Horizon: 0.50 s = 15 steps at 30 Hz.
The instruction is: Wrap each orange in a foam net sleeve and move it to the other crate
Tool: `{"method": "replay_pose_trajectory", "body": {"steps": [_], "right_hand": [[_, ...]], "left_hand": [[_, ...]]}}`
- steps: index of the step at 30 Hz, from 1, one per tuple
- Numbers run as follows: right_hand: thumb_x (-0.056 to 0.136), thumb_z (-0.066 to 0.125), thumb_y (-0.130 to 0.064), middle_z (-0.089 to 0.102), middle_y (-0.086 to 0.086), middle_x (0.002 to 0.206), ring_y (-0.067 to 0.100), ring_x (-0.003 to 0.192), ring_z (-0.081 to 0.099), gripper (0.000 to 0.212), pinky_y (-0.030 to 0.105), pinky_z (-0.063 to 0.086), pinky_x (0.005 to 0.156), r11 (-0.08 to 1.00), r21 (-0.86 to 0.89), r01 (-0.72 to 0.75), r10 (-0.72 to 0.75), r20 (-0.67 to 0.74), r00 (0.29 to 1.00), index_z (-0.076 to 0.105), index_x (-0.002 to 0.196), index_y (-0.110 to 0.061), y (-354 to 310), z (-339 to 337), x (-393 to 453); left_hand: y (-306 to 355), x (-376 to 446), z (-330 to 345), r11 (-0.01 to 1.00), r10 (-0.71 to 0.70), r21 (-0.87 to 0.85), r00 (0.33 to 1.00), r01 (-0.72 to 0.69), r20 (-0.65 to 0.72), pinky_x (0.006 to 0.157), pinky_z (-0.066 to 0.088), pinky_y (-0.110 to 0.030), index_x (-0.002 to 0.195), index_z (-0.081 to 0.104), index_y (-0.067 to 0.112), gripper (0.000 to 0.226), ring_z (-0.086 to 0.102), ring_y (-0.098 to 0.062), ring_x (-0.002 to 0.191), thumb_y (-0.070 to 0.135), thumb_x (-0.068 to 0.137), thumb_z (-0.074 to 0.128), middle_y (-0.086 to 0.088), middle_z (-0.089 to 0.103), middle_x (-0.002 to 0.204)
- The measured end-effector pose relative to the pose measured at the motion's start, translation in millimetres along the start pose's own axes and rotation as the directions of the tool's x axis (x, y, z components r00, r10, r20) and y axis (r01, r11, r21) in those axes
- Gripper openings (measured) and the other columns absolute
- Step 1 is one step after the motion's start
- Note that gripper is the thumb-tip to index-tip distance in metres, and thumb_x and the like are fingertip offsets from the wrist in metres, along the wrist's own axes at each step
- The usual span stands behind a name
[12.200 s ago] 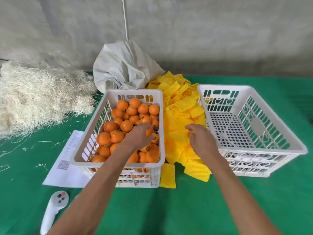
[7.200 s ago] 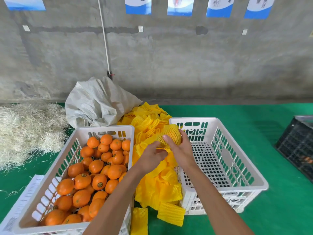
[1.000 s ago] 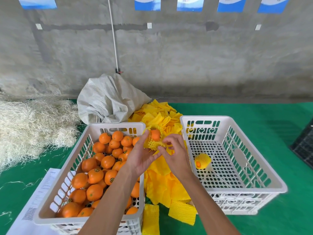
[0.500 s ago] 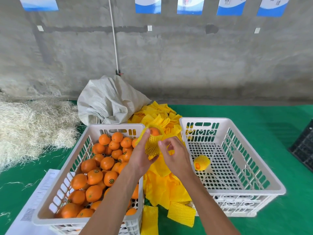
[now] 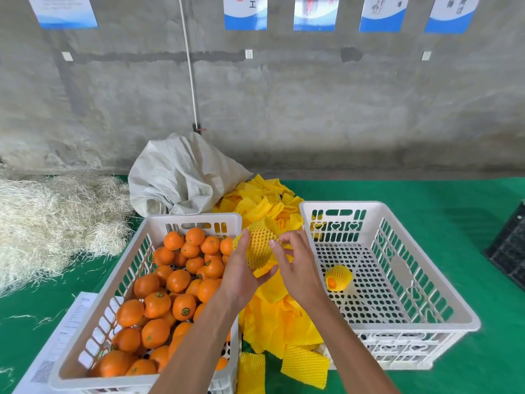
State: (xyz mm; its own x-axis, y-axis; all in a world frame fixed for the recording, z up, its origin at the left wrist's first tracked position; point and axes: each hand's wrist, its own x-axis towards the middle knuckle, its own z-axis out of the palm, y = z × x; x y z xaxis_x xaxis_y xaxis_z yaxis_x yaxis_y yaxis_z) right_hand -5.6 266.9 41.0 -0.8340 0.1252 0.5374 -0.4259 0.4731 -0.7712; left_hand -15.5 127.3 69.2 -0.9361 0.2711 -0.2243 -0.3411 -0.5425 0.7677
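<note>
My left hand (image 5: 240, 275) cups an orange now covered by a yellow foam net sleeve (image 5: 260, 247), held between the two crates. My right hand (image 5: 297, 263) pinches the sleeve's right edge with fingers and thumb. The left white crate (image 5: 133, 263) holds several bare oranges (image 5: 159, 305). In the right white crate (image 5: 397, 302) lies one wrapped orange (image 5: 338, 277), its end showing. A pile of loose yellow sleeves (image 5: 272, 317) fills the gap between the crates.
A grey woven sack (image 5: 181, 177) lies behind the left crate, with pale straw (image 5: 51, 220) at the far left. A printed paper sheet (image 5: 56, 345) sits at the lower left. A dark crate (image 5: 508, 248) stands at the right edge on the green cloth (image 5: 440, 194).
The sleeve has been drawn over the orange in my hands; its orange top, visible half a second ago, is now covered. The wrapped orange in the right crate has stayed put.
</note>
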Motion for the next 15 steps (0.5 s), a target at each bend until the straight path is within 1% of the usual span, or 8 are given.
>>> {"method": "replay_pose_trajectory", "body": {"steps": [2,5,7,8,9,11,13,15], "right_hand": [[0.105,0.054,-0.040,0.052,-0.004,0.110,0.009,0.104,0.062,0.018,0.014,0.052,0.081,0.999,0.012,-0.034,0.034,-0.012,0.999,0.057,0.106,-0.022,-1.6,-3.0,1.1],[0.104,0.054,-0.042,0.057,-0.004,0.114,0.003,0.103,0.063,0.019,0.009,0.049,0.073,0.986,0.000,-0.168,0.167,-0.043,0.985,0.054,0.108,-0.024,-0.4,-10.2,1.4],[0.098,0.056,-0.059,0.060,-0.006,0.120,-0.001,0.099,0.064,0.036,0.010,0.049,0.072,0.955,0.006,-0.296,0.296,-0.016,0.955,0.050,0.117,-0.029,0.3,-16.8,2.7],[0.091,0.057,-0.070,0.059,-0.009,0.124,0.000,0.098,0.065,0.051,0.012,0.050,0.075,0.937,0.013,-0.349,0.349,0.011,0.937,0.047,0.124,-0.032,0.9,-20.4,2.6],[0.084,0.061,-0.077,0.058,-0.010,0.128,0.003,0.102,0.065,0.067,0.021,0.054,0.082,0.922,0.014,-0.387,0.387,0.030,0.922,0.043,0.132,-0.035,2.2,-23.7,2.6],[0.076,0.070,-0.077,0.057,-0.006,0.135,0.018,0.112,0.065,0.088,0.040,0.056,0.094,0.903,0.027,-0.428,0.428,0.030,0.904,0.033,0.144,-0.036,6.6,-31.3,3.0],[0.076,0.077,-0.068,0.060,0.003,0.135,0.025,0.116,0.064,0.095,0.048,0.055,0.097,0.892,0.068,-0.446,0.448,-0.009,0.894,0.025,0.149,-0.037,10.9,-41.7,3.2],[0.077,0.079,-0.060,0.058,0.007,0.139,0.027,0.120,0.062,0.096,0.049,0.055,0.097,0.886,0.058,-0.461,0.464,-0.084,0.882,0.021,0.150,-0.039,14.7,-53.6,2.0]], "left_hand": [[-4.7,2.3,0.1,1.000,-0.006,0.011,1.000,0.006,-0.019,0.102,0.055,-0.056,0.130,0.061,0.039,0.040,0.060,-0.022,0.131,0.058,0.094,0.061,0.008,0.061,0.137],[-12.2,7.8,0.6,0.999,-0.002,0.053,0.998,0.006,-0.062,0.102,0.056,-0.055,0.143,0.057,0.030,0.047,0.056,-0.024,0.134,0.056,0.105,0.049,0.002,0.059,0.144],[-15.2,9.8,5.9,0.994,0.036,0.106,0.996,-0.028,-0.081,0.096,0.060,-0.047,0.137,0.058,0.024,0.040,0.059,-0.017,0.126,0.049,0.108,0.047,0.009,0.060,0.139],[-16.9,10.5,9.2,0.986,0.066,0.156,0.995,-0.053,-0.075,0.094,0.061,-0.043,0.136,0.056,0.026,0.034,0.057,-0.014,0.126,0.045,0.109,0.047,0.014,0.056,0.139],[-19.3,12.3,11.8,0.974,0.095,0.210,0.994,-0.080,-0.062,0.096,0.060,-0.042,0.143,0.053,0.023,0.039,0.054,-0.014,0.130,0.041,0.109,0.049,0.013,0.051,0.143],[-25.5,17.6,18.0,0.949,0.119,0.298,0.992,-0.104,-0.033,0.105,0.055,-0.046,0.141,0.059,0.011,0.043,0.053,-0.021,0.139,0.037,0.108,0.053,0.001,0.050,0.154],[-32.0,21.3,25.1,0.935,0.094,0.344,0.996,-0.085,-0.009,0.109,0.053,-0.050,0.134,0.066,0.006,0.040,0.060,-0.026,0.132,0.034,0.108,0.054,-0.009,0.062,0.146],[-37.6,23.4,33.9,0.949,0.035,0.313,0.999,-0.040,0.022,0.107,0.054,-0.050,0.125,0.069,0.008,0.032,0.068,-0.026,0.121,0.030,0.110,0.051,-0.012,0.070,0.134]]}}
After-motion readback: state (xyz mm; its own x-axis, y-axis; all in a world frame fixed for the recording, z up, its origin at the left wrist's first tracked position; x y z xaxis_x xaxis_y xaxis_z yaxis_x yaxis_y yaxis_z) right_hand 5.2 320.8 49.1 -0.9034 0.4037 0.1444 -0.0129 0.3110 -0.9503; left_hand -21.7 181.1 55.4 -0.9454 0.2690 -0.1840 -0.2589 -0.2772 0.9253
